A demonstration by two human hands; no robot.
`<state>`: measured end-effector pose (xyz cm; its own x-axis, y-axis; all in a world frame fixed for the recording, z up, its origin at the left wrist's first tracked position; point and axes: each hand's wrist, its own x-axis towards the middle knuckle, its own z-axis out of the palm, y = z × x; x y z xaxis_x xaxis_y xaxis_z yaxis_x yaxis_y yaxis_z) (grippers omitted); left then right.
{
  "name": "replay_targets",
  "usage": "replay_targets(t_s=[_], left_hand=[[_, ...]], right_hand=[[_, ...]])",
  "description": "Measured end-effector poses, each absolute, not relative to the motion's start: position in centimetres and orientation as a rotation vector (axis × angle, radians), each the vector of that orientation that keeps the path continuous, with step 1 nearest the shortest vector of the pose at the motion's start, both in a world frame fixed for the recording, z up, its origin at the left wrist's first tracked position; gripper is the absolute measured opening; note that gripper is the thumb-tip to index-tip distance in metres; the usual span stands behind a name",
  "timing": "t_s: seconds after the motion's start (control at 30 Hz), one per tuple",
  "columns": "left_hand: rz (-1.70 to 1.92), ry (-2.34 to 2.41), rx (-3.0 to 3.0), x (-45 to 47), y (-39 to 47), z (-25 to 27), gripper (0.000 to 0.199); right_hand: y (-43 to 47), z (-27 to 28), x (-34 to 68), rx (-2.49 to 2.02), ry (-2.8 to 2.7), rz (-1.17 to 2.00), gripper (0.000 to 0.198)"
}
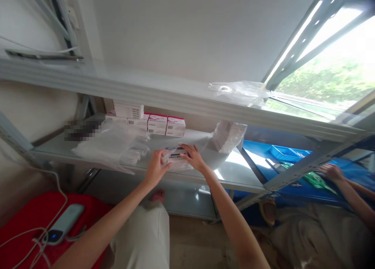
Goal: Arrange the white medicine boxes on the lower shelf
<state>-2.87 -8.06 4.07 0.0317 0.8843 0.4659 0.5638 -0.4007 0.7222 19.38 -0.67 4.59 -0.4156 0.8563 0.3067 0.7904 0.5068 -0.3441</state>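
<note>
**My left hand (156, 164) and right hand (193, 159) grasp a white, dark-blue-banded bundle in clear plastic film (176, 156)**

I hold the bundle from both sides, left fingers curled at its left end, right fingers bent over its right. It sits at the front of a grey metal shelf (206, 154). Small dark print runs along its blue-banded face, too blurred for me to read.

Just behind my grip stands a row of white box-shaped cartons with pink-red top edges (157, 123). Their fronts carry pink lettering and barcode-like blocks, both too small to make out. Behind and left of my grip, a plain white carton stack (129, 110) shows several dark label lines, also unreadable.

Left of my left hand lies a heap of crumpled, clear plastic bags (102, 146). To the right of my right hand, apart from it, leans a white, block-shaped pack in clear plastic (227, 136); I can read no writing on it.

Far right of my grip, a co-worker's hand (331, 171) is near a green, crumpled item (318, 180).
</note>
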Motion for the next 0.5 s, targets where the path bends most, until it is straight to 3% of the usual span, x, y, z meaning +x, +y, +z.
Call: replay_targets(t_s=[0.07, 0.1, 0.23, 0.33, 0.5], left_hand=[[1.400, 1.571, 1.859, -3.6, -8.1, 2.3, 0.060], [1.407, 1.614, 1.820, -3.9, -8.0, 1.6, 0.062], [1.245, 1.616, 1.887, -4.4, -8.2, 0.2, 0.018], [1.182, 1.565, 1.957, -4.1, -8.8, 0.1, 0.018], [1.234, 1.359, 1.930, -3.1, -10.0, -0.1, 0.017]], right_hand=[[-0.8, 4.1, 20.6, -1.440, -2.000, 0.174, 0.041], [-1.0, 3.8, 21.3, -1.508, -1.857, 0.187, 0.040], [-1.5, 1.8, 23.1, -1.755, -1.571, 0.611, 0.030], [-1.9, 0.3, 23.3, -1.728, -1.366, 0.939, 0.025], [-2.1, -0.5, 23.3, -1.640, -1.229, 1.082, 0.016]])
